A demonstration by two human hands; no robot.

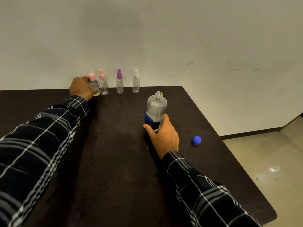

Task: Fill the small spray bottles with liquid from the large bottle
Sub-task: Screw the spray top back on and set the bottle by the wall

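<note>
Several small clear spray bottles stand in a row along the far edge of the dark table (pixel 114 161). My left hand (pixel 81 88) is wrapped around the leftmost one, a round bottle with a pink cap (pixel 93 82). Beside it stand a pink-topped sprayer (pixel 103 84), a purple-topped sprayer (pixel 119 82) and a white-topped sprayer (pixel 136 81). My right hand (pixel 164 136) grips the lower part of the large clear bottle (pixel 155 108) with a blue label, which stands upright with its neck uncapped. Its blue cap (pixel 196 140) lies on the table to the right.
A plain wall rises directly behind the bottle row. The table's right edge runs diagonally, with its rounded far corner (pixel 182 87) near the white-topped sprayer. Pale floor (pixel 262 153) lies beyond that edge.
</note>
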